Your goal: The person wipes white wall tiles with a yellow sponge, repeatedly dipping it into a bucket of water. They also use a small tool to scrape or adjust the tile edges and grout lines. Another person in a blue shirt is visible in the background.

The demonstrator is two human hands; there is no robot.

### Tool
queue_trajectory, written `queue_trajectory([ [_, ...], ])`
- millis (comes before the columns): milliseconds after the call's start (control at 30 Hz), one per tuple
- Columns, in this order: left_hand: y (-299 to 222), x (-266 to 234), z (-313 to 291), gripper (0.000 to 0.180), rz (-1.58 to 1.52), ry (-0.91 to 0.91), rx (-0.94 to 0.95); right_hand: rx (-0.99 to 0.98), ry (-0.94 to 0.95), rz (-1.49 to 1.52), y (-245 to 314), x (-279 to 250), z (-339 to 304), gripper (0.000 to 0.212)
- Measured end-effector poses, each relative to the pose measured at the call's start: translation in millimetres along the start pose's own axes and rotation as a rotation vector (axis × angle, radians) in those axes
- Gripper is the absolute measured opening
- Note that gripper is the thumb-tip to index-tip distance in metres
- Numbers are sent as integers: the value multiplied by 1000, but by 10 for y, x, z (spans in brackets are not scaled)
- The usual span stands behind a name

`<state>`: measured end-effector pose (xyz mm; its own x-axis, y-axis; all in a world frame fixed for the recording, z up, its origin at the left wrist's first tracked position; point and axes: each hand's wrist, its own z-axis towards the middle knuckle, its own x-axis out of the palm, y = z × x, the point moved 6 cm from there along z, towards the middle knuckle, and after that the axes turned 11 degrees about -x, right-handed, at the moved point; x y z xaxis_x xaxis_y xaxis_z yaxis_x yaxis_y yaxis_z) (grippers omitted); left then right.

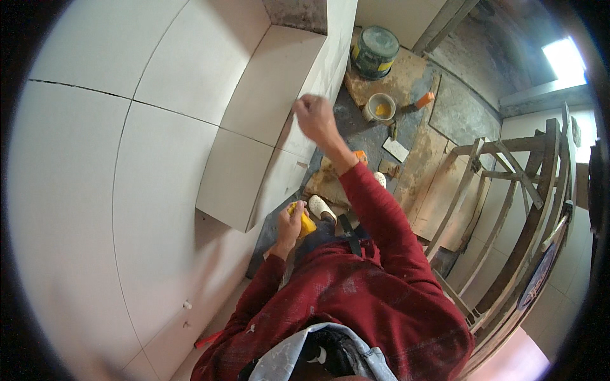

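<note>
My left hand (290, 227) is closed around a soft-looking yellow block, seemingly a sponge (306, 226), low beside the tiled ledge. Farther forward, my right hand (315, 119) is curled into a fist at the outer edge of the tiled ledge (270, 89). Slight blur covers its fingers, and anything inside them is hidden. Pale tiles face the ledge's top and side, with a thin dark joint running across them. Large pale tiles with dark joints also cover the wall (168, 165) to my left.
On the stained floor stand a dark lidded bucket (376, 51) and a small pail (380, 108) with yellowish contents. An orange-topped item (424, 100) and a white tile piece (396, 149) are nearby. A wooden frame (508, 190) stands on my right. My feet wear pale clogs (322, 208).
</note>
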<state>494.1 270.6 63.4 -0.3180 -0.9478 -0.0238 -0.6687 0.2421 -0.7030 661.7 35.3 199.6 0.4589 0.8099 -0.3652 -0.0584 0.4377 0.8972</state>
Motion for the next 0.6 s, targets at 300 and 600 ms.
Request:
queue_trajectory([
  [300,59,17,51,32,45,16,10,158,112,158,216,135,-451,27],
  [600,42,96,104,32,93,58,27,146,113,125,379,248,-745,24],
])
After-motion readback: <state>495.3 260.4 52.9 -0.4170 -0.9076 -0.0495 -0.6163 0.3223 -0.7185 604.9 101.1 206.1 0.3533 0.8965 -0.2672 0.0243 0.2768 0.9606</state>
